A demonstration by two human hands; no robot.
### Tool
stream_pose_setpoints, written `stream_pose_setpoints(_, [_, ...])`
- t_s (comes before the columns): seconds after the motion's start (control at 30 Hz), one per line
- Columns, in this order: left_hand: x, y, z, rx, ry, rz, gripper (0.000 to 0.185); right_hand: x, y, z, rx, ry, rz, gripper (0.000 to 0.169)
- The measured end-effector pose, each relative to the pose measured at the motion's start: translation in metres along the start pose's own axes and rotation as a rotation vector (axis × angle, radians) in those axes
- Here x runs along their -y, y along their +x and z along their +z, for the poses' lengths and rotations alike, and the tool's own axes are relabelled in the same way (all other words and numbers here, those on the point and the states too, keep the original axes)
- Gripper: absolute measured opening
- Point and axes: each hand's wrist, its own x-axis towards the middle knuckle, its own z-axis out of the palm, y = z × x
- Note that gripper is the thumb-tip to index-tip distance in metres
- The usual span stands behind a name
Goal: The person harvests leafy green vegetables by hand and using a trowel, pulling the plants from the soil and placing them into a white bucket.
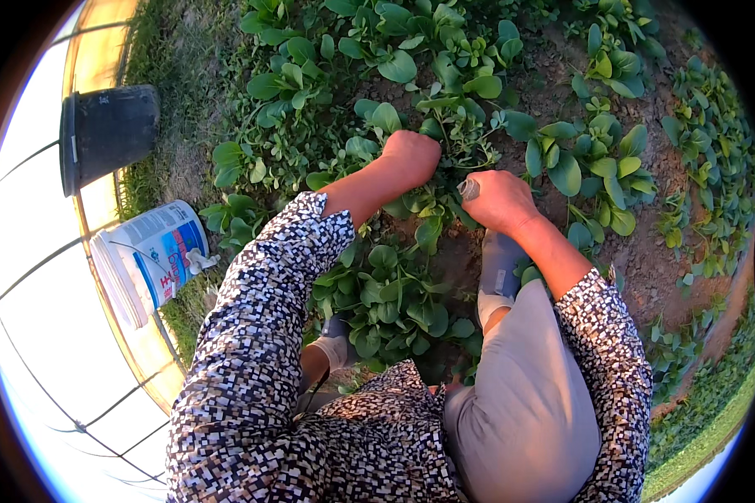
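Note:
My left hand (412,154) is low among the leafy greens, its back turned up and its fingers hidden below. Beside it grows a small-leaved weed (469,141) with thin stems. My right hand (502,200) is closed around a grey handle (469,189), whose butt end sticks out by the thumb; the rest of that tool is out of sight. Broad-leaved greens (397,66) spread ahead of both hands. Another clump of greens (387,295) grows between my feet, close to the grey shoe (500,264) under my right wrist.
On the left, a black bucket (113,129) and a white plastic pail (154,258) with printed writing stand on grass beside a translucent sheet wall (38,245) with dark cords. More greens (604,166) and bare soil (651,229) lie to the right.

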Motion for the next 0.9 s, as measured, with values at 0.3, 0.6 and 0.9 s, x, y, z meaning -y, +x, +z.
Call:
stream_pose_setpoints(0.3, [0.025,-0.026,0.006,-0.103,-0.327,-0.106,0.039,-0.035,-0.021,-0.011,-0.167,0.25,-0.011,0.022])
stream_pose_setpoints(0.6, [0.027,-0.02,0.001,-0.122,-0.501,-0.239,0.045,-0.025,-0.03,-0.034,-0.395,-0.006,-0.049,0.013])
stream_pose_setpoints(0.9, [0.029,-0.018,0.003,-0.12,-0.446,-0.228,0.043,-0.012,-0.048,-0.034,-0.093,0.184,0.04,0.022])
